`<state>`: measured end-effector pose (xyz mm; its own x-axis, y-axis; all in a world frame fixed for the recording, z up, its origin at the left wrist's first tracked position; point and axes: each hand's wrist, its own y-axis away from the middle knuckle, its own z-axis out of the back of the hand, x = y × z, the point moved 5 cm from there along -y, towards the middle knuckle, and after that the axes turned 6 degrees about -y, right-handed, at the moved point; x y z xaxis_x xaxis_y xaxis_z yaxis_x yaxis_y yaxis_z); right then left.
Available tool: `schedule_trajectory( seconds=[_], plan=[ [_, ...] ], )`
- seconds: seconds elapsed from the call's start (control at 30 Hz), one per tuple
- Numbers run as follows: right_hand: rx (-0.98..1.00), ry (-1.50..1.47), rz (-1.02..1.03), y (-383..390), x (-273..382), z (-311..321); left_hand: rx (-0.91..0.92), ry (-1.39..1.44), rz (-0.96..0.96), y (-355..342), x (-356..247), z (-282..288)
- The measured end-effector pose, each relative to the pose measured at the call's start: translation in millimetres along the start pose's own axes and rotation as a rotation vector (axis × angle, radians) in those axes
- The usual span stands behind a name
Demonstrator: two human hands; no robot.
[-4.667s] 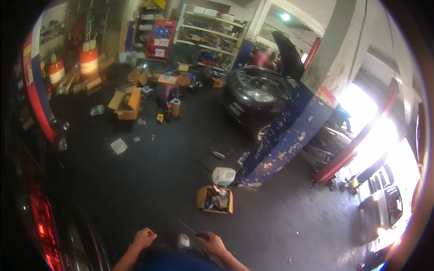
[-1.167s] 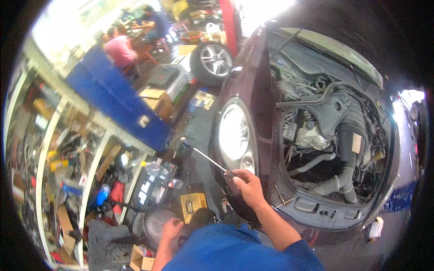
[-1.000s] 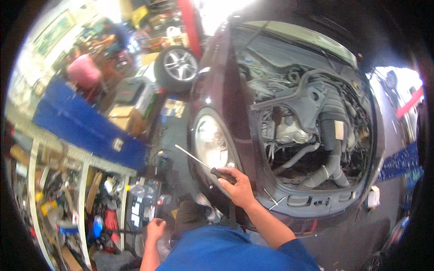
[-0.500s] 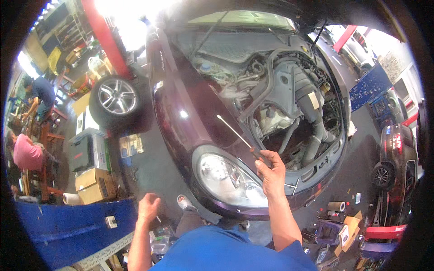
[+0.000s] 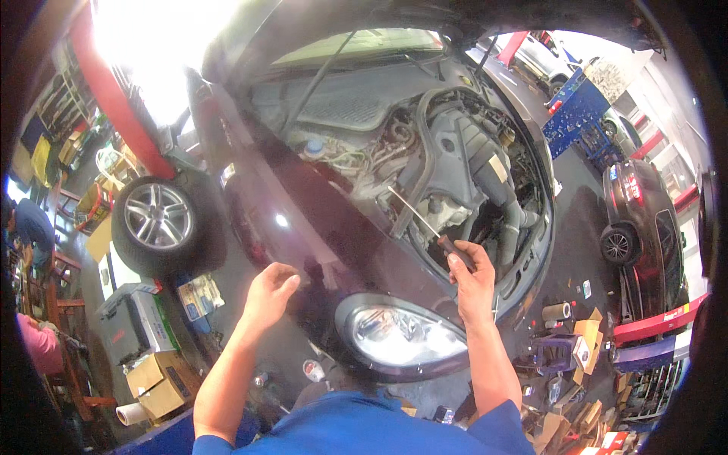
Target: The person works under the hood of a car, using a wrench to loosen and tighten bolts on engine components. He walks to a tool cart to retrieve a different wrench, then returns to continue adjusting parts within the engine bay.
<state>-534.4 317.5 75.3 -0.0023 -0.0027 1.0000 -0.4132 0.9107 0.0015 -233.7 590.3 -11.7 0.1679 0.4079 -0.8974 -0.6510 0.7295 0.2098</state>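
I can see a person in a blue shirt (image 5: 356, 425) standing at the front corner of a dark purple car (image 5: 288, 205). The hood (image 5: 394, 15) is up, so I can see the engine (image 5: 459, 148) inside. The person's right hand (image 5: 475, 277) has its fingers closed around the dark handle of a screwdriver (image 5: 447, 245). The screwdriver is up in front of the engine, tilted, with its long thin metal end pointing up and to the left. I can't tell if its tip touches anything. The left hand (image 5: 271, 294) has nothing in it. Its fingers are a little bent, and the thumb stands apart with a gap between. It is by the side of the car, but I can't tell if it touches the paint. The big shiny headlight (image 5: 402, 332) sits lower down, between the two arms. Near the car, on the left, there is a wheel (image 5: 158, 218) with silver spokes. Past it are a dark case (image 5: 121, 326) and a brown box (image 5: 159, 383). Another car (image 5: 644, 227) is well apart, on the right.
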Motion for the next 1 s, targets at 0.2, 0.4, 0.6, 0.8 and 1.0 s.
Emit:
schedule_trajectory(
  seconds=[0.2,0.4,0.6,0.8,1.0],
  plan=[
    [-0.043,0.057,0.083,-121.7,-40.9,-39.6,0.143,-0.017,-0.023,-74.3,-55.8,-2.0],
    [-0.069,0.218,0.168,-210.5,-60.6,-103.0,0.181,-0.078,-0.146,-161.5,-78.9,-5.4],
    [-0.187,0.475,0.143,-274.8,-66.2,-152.9,0.361,0.03,-0.172,-248.7,-88.6,-11.2],
    [-0.275,0.599,0.098,-302.3,-70.6,-171.2,0.42,0.092,-0.246,-323.7,-91.6,-14.4],
    [-0.246,0.67,-0.003,-321.8,-73.4,-163.7,0.457,0.374,-0.076,-370.5,-76.8,-36.9]
  ],
)
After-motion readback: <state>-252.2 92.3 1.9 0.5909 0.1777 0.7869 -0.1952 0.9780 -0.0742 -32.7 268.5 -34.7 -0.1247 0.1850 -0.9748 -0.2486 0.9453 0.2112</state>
